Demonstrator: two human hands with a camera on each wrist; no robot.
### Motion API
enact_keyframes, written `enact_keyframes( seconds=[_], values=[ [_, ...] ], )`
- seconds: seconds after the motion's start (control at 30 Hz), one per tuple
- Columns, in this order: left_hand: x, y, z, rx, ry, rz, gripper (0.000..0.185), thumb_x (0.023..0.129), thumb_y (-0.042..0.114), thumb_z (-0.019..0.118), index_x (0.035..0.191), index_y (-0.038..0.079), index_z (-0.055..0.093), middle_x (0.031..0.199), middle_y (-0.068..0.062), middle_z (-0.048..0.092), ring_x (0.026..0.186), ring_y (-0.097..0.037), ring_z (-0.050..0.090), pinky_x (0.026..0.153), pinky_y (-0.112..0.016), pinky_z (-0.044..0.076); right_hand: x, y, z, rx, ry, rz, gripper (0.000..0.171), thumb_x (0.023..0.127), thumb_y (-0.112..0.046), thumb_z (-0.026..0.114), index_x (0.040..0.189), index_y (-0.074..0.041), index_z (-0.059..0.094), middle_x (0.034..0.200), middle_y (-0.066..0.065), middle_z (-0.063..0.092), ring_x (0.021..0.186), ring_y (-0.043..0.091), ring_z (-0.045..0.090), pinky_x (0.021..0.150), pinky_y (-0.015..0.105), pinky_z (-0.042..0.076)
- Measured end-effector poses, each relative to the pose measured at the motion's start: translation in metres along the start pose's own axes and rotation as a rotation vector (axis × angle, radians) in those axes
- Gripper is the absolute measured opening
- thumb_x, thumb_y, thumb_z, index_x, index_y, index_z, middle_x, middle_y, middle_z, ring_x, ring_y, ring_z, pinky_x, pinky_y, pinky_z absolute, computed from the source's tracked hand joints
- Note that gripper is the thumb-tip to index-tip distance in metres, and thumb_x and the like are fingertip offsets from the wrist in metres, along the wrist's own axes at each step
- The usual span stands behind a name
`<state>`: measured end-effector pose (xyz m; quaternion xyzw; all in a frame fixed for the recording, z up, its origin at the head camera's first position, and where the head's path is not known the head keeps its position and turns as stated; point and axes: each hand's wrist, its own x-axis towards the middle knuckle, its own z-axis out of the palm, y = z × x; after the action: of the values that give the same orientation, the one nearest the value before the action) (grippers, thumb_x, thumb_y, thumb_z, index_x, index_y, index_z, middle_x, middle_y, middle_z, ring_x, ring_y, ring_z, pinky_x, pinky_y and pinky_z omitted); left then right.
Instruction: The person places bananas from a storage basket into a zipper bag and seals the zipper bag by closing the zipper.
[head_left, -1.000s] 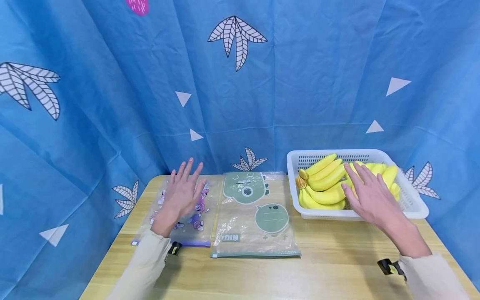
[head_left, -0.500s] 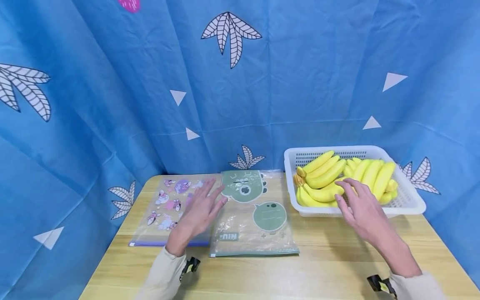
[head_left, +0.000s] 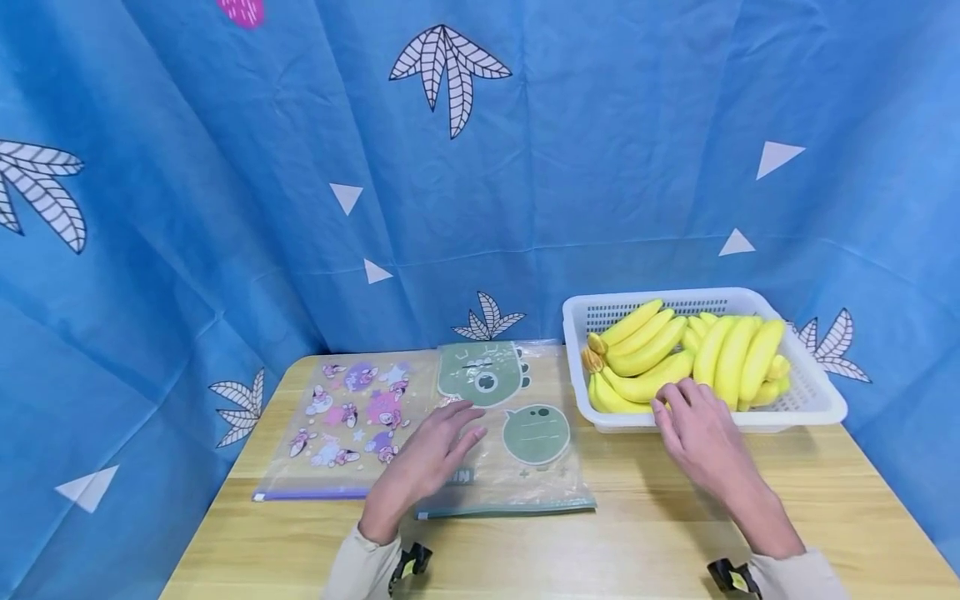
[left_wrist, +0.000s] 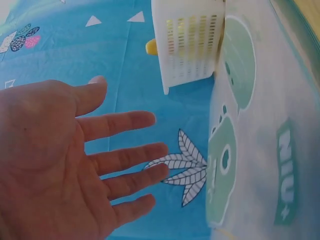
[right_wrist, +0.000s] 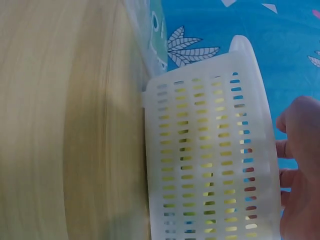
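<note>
In the head view my left hand (head_left: 422, 460) hovers above a clear zip bag with green dinosaur prints (head_left: 536, 433). The left wrist view shows the same hand with palm visible, fingers spread and nothing held. To its left lies a second clear zip bag (head_left: 352, 417) with purple and pink character prints and a purple zip. My right hand (head_left: 705, 442) is at the front rim of a white plastic basket (head_left: 817, 404), its fingers loosely bent and reaching over the rim. Several yellow bananas (head_left: 727, 358) in bunches lie inside. Whether the right fingertips touch a banana is hard to tell.
Both bags lie flat on a light wooden table (head_left: 637, 542), side by side. A blue curtain (head_left: 600, 167) with leaf and triangle prints hangs behind and at the sides. The basket stands at the table's back right, close to the curtain.
My left hand has moved right and lower, from over the purple bag to over the green one. The right hand has drawn back from above the bananas to the basket's front rim, fingers more bent.
</note>
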<state>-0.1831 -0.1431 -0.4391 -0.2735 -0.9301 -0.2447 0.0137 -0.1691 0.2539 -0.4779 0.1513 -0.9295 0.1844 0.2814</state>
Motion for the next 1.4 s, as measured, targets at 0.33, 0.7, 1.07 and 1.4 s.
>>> enact_keyframes(
  seconds=[0.33, 0.7, 1.07, 1.4],
  values=[
    [-0.001, 0.006, 0.016, -0.041, -0.059, 0.015, 0.041, 0.109, 0.029, 0.05, 0.138, 0.003, 0.062, 0.145, -0.02, 0.055, 0.138, -0.039, 0.047, 0.116, -0.053, 0.035, 0.004, -0.005, 0.007, -0.09, 0.015, -0.02, 0.02, 0.101, -0.018, 0.052, 0.082, -0.011, 0.056, 0.083, 0.007, 0.055, 0.075, 0.031, 0.051, 0.063, 0.042, 0.037],
    [0.002, 0.017, 0.034, 0.038, -0.201, 0.088, 0.048, 0.097, 0.029, 0.072, 0.136, 0.003, 0.063, 0.146, -0.02, 0.055, 0.135, -0.034, 0.052, 0.114, -0.048, 0.039, 0.002, 0.001, 0.004, -0.111, 0.059, -0.026, 0.024, 0.1, -0.017, 0.049, 0.077, -0.012, 0.053, 0.079, 0.007, 0.055, 0.072, 0.032, 0.05, 0.06, 0.04, 0.034],
    [-0.005, 0.027, 0.055, 0.076, -0.366, -0.056, 0.072, 0.082, 0.027, 0.085, 0.147, 0.022, 0.056, 0.166, -0.006, 0.03, 0.15, -0.035, 0.031, 0.107, -0.075, 0.031, 0.0, 0.001, 0.006, -0.108, 0.058, -0.025, 0.025, 0.101, -0.018, 0.047, 0.077, -0.012, 0.052, 0.079, 0.008, 0.055, 0.072, 0.031, 0.049, 0.06, 0.039, 0.034],
    [-0.005, 0.029, 0.065, 0.161, -0.321, -0.019, 0.047, 0.097, 0.005, 0.06, 0.141, 0.021, 0.063, 0.158, -0.004, 0.045, 0.145, -0.036, 0.041, 0.106, -0.071, 0.037, -0.002, 0.0, 0.008, -0.099, 0.052, -0.021, 0.025, 0.1, -0.017, 0.05, 0.076, -0.014, 0.051, 0.078, 0.006, 0.055, 0.07, 0.03, 0.048, 0.06, 0.038, 0.033]
  ],
)
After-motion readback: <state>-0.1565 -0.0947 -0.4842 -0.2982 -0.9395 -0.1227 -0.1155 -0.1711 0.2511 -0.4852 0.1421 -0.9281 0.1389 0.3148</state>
